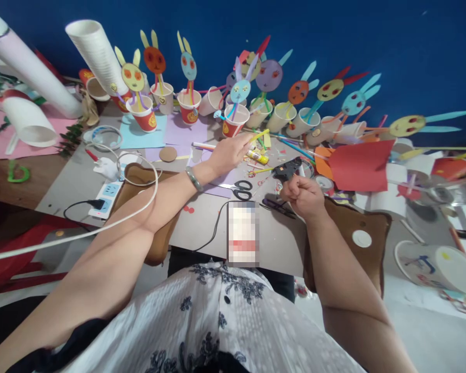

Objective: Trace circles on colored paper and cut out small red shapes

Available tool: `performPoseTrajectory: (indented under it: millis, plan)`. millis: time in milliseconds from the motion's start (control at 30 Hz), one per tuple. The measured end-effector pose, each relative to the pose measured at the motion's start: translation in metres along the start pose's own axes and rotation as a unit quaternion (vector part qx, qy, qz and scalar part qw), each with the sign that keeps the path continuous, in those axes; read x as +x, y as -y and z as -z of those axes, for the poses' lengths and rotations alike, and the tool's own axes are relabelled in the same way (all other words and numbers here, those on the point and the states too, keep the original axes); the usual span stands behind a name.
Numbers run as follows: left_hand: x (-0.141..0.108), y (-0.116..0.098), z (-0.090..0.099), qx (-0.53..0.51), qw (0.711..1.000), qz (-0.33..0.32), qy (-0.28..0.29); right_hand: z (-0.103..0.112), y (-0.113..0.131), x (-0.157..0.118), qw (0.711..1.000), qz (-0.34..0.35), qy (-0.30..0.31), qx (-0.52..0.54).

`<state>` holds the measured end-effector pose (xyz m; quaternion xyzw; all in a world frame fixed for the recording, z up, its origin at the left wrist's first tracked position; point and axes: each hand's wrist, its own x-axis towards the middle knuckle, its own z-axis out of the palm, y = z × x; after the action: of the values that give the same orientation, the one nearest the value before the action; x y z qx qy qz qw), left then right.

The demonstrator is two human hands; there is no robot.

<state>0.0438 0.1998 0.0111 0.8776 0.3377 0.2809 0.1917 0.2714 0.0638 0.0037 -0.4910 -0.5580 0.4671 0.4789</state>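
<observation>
My left hand [231, 153] reaches over the middle of the table, fingers closed on a thin yellow strip [261, 135] that sticks out to the right. Just below its fingertips lies a yellow glue stick [258, 156]. My right hand [303, 196] is curled into a fist round the handle end of a black glue gun [286, 169]; the fingers cover most of the handle. Black-handled scissors [243, 189] lie between my hands, on purple paper. Behind my left hand stands a red paper cup [233, 127] bearing a blue paper rabbit head [240, 90].
More rabbit figures in paper cups [189, 106] line the blue wall. A power strip [106, 199] with a white cable is at left. A phone [243, 233] lies at the front edge, red card [361, 166] at right. A paper bucket [415, 264] lies on its side.
</observation>
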Motion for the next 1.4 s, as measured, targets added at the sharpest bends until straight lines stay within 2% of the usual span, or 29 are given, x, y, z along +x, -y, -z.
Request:
performPoseTrajectory:
  millis: [100, 167, 233, 300, 367, 400, 433, 467, 500, 600, 667, 800, 900, 1100, 1233, 1400]
  plan:
    - [-0.001, -0.001, 0.002, 0.0, 1.0, 0.014, 0.008, -0.003, 0.012, -0.007, 0.997, 0.009, 0.011, -0.077]
    - [-0.001, -0.003, 0.003, 0.001, 1.0, 0.021, 0.007, -0.007, 0.026, -0.015, 0.976, 0.019, 0.057, -0.211]
    - [-0.002, -0.005, 0.005, 0.008, 0.999, 0.031, 0.007, -0.016, 0.043, -0.023, 0.913, 0.021, 0.136, -0.384]
    - [-0.002, -0.008, 0.006, 0.017, 0.999, 0.044, 0.006, -0.027, 0.059, -0.032, 0.83, -0.014, 0.187, -0.525]
    - [-0.002, -0.011, 0.008, 0.022, 0.998, 0.06, 0.006, -0.038, 0.069, -0.043, 0.754, -0.064, 0.227, -0.613]
    - [-0.002, -0.012, 0.008, 0.023, 0.997, 0.067, 0.008, -0.043, 0.071, -0.05, 0.727, -0.082, 0.243, -0.636]
    - [-0.002, -0.012, 0.008, 0.023, 0.997, 0.073, 0.01, -0.047, 0.071, -0.058, 0.713, -0.092, 0.253, -0.647]
    - [-0.001, -0.011, 0.008, 0.022, 0.997, 0.076, 0.012, -0.05, 0.07, -0.068, 0.713, -0.096, 0.25, -0.648]
    - [-0.001, -0.01, 0.006, 0.018, 0.997, 0.076, 0.014, -0.053, 0.067, -0.078, 0.724, -0.094, 0.235, -0.641]
    - [0.0, -0.002, 0.0, 0.005, 0.997, 0.071, 0.002, -0.062, 0.051, -0.111, 0.801, -0.066, 0.135, -0.579]
    - [0.001, 0.004, -0.005, -0.001, 0.998, 0.062, -0.013, -0.069, 0.037, -0.131, 0.839, -0.034, 0.069, -0.539]
    - [0.001, 0.009, -0.009, -0.003, 0.999, 0.053, -0.008, -0.089, 0.017, -0.152, 0.872, -0.028, 0.022, -0.488]
    - [0.0, 0.008, -0.005, 0.006, 0.998, 0.052, 0.02, -0.102, 0.011, -0.153, 0.868, -0.033, 0.001, -0.495]
    - [0.0, 0.006, -0.002, 0.027, 0.998, 0.033, 0.052, -0.116, 0.013, -0.145, 0.83, -0.031, -0.008, -0.557]
    - [0.0, 0.003, -0.001, 0.049, 0.995, 0.04, 0.074, -0.117, 0.019, -0.144, 0.808, -0.024, -0.004, -0.589]
    - [-0.002, 0.001, 0.001, 0.056, 0.994, 0.045, 0.084, -0.107, 0.03, -0.143, 0.792, -0.046, 0.003, -0.609]
